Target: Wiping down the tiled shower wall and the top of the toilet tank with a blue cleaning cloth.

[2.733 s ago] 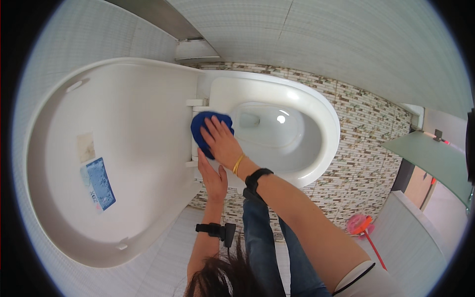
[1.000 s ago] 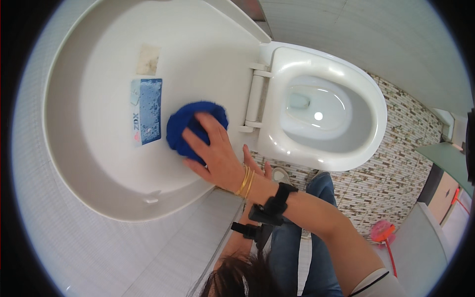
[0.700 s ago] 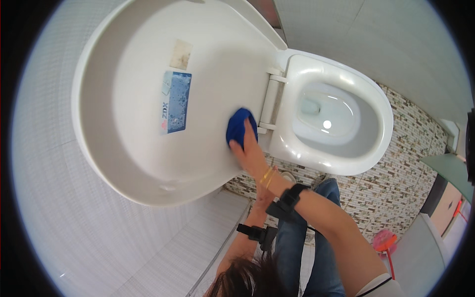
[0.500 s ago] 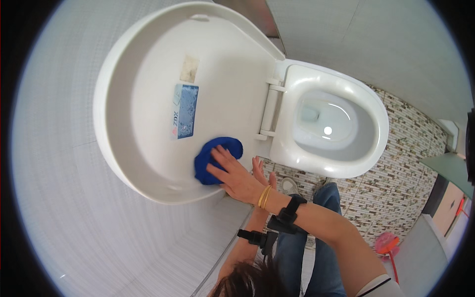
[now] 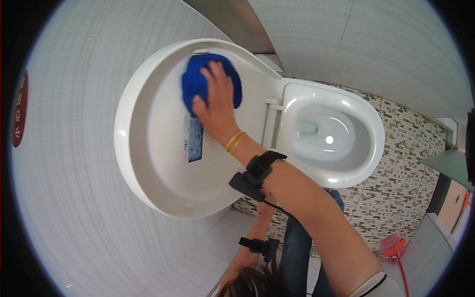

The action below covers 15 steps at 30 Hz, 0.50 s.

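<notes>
Across opened toilet lid (image 5: 158, 143), holding near-round blue cloth (image 5: 195, 79), barely longer parallel to hinge (image 5: 270, 123), under half-spread right hand (image 5: 217, 106), unable to tell grip of mostly hidden left hand (image 5: 267, 198).

A: from where I'm standing the right arm (image 5: 316, 213) is stretched way out, barely bent at the elbow. right hand (image 5: 218, 106) palm down, fingers (image 5: 215, 69) spread, thumb out sideways
B: and the left hand (image 5: 266, 197)?
A: lower, mostly hidden behind the other forearm, so can't tell tbh
</notes>
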Available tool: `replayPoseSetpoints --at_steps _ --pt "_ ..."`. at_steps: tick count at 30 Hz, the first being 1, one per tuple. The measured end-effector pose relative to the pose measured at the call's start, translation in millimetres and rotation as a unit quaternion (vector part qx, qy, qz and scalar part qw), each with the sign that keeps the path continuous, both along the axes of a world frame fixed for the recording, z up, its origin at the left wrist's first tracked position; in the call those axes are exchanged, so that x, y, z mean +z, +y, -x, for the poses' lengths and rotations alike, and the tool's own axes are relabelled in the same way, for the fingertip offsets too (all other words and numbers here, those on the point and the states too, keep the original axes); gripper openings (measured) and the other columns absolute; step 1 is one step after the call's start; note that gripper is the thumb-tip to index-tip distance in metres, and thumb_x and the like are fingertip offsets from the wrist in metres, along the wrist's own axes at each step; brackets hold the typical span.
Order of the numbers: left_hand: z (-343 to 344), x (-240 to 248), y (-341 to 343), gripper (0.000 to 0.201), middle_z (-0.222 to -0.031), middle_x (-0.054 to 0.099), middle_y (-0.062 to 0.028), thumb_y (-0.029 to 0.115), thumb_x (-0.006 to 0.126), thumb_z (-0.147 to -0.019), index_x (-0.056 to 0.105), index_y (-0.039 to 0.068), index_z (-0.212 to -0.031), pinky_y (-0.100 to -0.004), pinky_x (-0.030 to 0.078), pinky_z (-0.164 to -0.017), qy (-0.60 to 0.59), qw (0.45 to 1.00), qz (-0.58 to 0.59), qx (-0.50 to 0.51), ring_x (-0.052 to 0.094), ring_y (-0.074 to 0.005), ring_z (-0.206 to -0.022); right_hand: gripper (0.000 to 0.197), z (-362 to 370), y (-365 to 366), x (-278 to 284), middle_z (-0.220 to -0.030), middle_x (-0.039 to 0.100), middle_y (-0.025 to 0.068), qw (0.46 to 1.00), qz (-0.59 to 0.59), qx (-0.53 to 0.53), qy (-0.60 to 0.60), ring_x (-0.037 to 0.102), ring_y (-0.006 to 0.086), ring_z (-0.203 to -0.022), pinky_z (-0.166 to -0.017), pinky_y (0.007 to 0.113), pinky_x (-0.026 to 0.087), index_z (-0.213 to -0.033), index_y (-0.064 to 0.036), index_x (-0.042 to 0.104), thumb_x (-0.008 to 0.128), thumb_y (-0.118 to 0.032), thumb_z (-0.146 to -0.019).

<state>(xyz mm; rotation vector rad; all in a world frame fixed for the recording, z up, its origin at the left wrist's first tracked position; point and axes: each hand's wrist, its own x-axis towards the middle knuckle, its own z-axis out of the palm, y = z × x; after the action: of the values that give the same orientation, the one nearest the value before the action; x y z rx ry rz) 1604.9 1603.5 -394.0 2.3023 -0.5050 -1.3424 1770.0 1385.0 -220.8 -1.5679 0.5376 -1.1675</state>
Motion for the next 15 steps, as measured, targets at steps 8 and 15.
replayPoseSetpoints --at_steps 8,15 --pt "3 51 -58 0.043 -0.108 0.048 -0.0136 0.002 0.047 -0.084 0.033 0.001 -0.124 -0.0306 0.042 -0.08 0.043 0.907 0.22 0.356 0.049 -0.0224 -0.097 0.049 17 -34 -67 -0.127 0.033 0.0256 0.96 -0.252 0.007 0.122 0.037 0.0385 -0.112 -0.093 0.039 0.033 -0.121 0.0065 0.033 0.041 -0.023 -0.083" --pt "-26 108 -87 0.037 -0.116 0.047 -0.0129 0.013 0.041 -0.09 0.036 0.002 -0.124 -0.0266 0.039 -0.084 0.073 0.891 0.266 0.361 0.048 -0.0174 -0.106 0.033 109 -19 -59 -0.086 0.056 0.0078 0.841 -0.504 0.171 0.098 0.051 0.0152 -0.078 -0.07 0.027 0.042 -0.104 0.0005 0.05 0.048 -0.026 -0.085"
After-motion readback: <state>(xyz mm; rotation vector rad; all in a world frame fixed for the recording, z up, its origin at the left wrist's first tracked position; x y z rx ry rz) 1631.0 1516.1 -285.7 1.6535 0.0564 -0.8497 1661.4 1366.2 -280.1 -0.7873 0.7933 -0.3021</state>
